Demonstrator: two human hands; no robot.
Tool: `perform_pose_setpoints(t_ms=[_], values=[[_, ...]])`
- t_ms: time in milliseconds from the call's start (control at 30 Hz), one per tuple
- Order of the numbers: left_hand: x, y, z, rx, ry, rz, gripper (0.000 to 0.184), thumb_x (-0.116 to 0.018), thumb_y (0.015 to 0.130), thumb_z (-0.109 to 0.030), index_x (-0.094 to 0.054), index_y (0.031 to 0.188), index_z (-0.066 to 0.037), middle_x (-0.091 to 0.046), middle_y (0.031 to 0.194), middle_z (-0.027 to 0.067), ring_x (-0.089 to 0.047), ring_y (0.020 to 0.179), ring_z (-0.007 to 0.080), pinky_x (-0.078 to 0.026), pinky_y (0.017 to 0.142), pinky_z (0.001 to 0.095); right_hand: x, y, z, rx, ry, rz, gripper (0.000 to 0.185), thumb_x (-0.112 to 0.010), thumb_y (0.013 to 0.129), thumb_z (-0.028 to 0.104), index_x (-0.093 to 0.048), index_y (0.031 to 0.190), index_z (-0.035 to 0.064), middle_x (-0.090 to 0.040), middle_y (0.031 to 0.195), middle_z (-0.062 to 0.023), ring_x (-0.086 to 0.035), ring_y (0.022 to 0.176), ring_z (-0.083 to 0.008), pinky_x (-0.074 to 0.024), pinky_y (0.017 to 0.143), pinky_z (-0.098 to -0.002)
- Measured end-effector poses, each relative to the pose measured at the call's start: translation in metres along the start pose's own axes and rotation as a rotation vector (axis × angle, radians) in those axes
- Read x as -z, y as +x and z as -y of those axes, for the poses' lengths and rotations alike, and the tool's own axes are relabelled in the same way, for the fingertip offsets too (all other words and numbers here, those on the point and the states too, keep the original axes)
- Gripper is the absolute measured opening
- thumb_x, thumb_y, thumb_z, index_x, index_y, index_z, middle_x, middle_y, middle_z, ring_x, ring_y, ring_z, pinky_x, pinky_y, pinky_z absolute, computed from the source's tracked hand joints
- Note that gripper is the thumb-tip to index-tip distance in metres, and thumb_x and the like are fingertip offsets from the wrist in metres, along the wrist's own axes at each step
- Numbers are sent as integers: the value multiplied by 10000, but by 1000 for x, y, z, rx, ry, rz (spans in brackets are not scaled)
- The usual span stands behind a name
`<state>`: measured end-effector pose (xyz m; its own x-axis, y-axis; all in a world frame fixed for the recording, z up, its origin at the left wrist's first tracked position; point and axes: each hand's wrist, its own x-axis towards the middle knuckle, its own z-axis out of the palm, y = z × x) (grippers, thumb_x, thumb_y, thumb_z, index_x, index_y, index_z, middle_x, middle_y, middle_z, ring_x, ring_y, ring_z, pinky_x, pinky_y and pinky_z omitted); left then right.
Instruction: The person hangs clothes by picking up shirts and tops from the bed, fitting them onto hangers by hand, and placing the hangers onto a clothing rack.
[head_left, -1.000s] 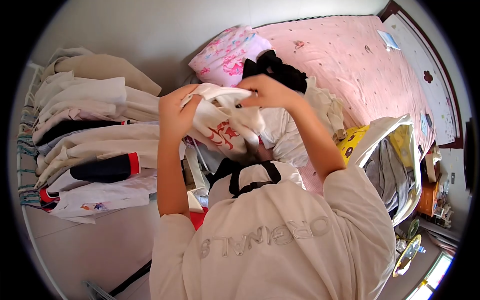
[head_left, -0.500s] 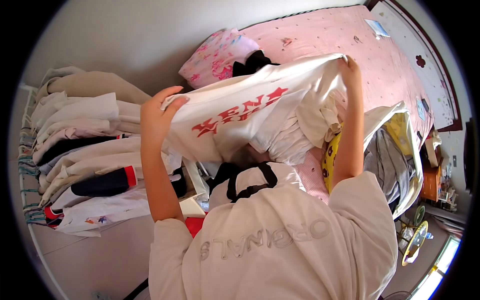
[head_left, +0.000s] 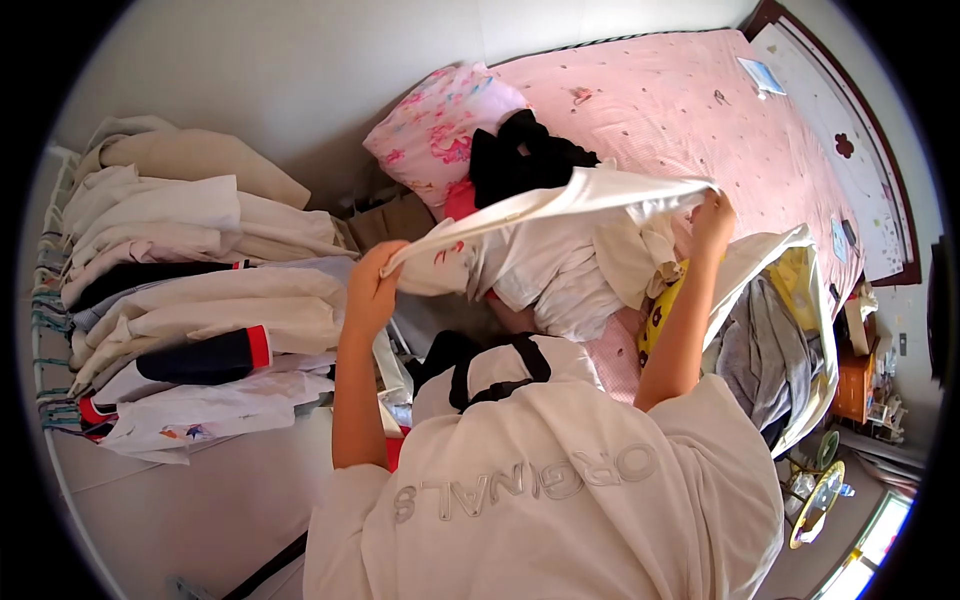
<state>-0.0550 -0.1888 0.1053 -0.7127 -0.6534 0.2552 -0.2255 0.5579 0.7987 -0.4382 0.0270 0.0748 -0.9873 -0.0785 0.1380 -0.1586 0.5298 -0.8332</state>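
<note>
A white garment [head_left: 560,205] with red print is stretched between my two hands, above the near end of the bed. My left hand [head_left: 375,283] is closed on its left end, where the cloth narrows to a corner. At the other end my right hand [head_left: 712,222] grips the opposite corner. The garment's upper edge is pulled nearly taut, and most of the red print is hidden in its folds. Beneath and behind it lie a black garment [head_left: 525,158] and a pile of white clothes [head_left: 575,290].
Clothes on hangers [head_left: 200,290] fill a rack at the left. A floral pillow [head_left: 440,130] rests on the pink bed [head_left: 660,110]. At the right stands an open bag [head_left: 765,350] of grey and yellow cloth. A small round table [head_left: 817,505] is at the lower right.
The garment went from bunched to spread wide, then its front folded out of view. My hands moved apart, then lowered slightly, the left one coming back inward.
</note>
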Motion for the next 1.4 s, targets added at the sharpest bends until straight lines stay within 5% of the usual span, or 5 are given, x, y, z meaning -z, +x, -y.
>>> perform_pose_setpoints(t_ms=[433, 667, 800, 1067, 1400], values=[[-23, 6, -93, 137, -481, 477, 218, -502, 751, 10, -543, 965, 7, -541, 793, 65, -479, 714, 115, -379, 647, 228, 155, 75, 53, 286, 1138, -281, 118, -510, 788, 95, -587, 855, 36, -575, 719, -86, -548, 577, -168, -454, 507, -306], [-93, 102, 56, 368, -490, 29, 201, -521, 834, -131, -582, 974, -1, -582, 821, -22, -499, 731, 68, -406, 645, 223, -139, 244, 44, 770, 36, 123, 216, -466, 809, 156, -573, 941, 23, -605, 909, -163, -577, 860, -286, -448, 724, -389], [-124, 164, 181, 294, 8, -145, 288, -536, 806, -129, -530, 1041, 38, -608, 887, 130, -579, 790, 239, -438, 719, 312, -228, 149, 36, 376, -58, 477, 931, -631, 756, 405, -48, 1353, -7, -398, 1234, -291, -442, 1123, -354, -360, 936, -358], [-193, 70, 335, 816, -129, -168, 811, -617, 736, -169, -112, 1343, 16, -319, 1290, 241, -385, 1159, 317, -327, 952, 356, -179, -24, -125, 56, 172, 147, 524, -558, 772, 84, -355, 1242, -27, -477, 1151, -199, -470, 1079, -266, -359, 919, -330], [-277, -25, 279, 978, -142, 18, 595, -664, 687, -276, -429, 1092, 91, -533, 984, 204, -525, 907, 304, -411, 813, 369, -154, -117, -219, -768, 309, 339, 293, -580, 753, 156, -513, 967, -34, -598, 778, -95, -568, 639, -181, -455, 600, -280]])
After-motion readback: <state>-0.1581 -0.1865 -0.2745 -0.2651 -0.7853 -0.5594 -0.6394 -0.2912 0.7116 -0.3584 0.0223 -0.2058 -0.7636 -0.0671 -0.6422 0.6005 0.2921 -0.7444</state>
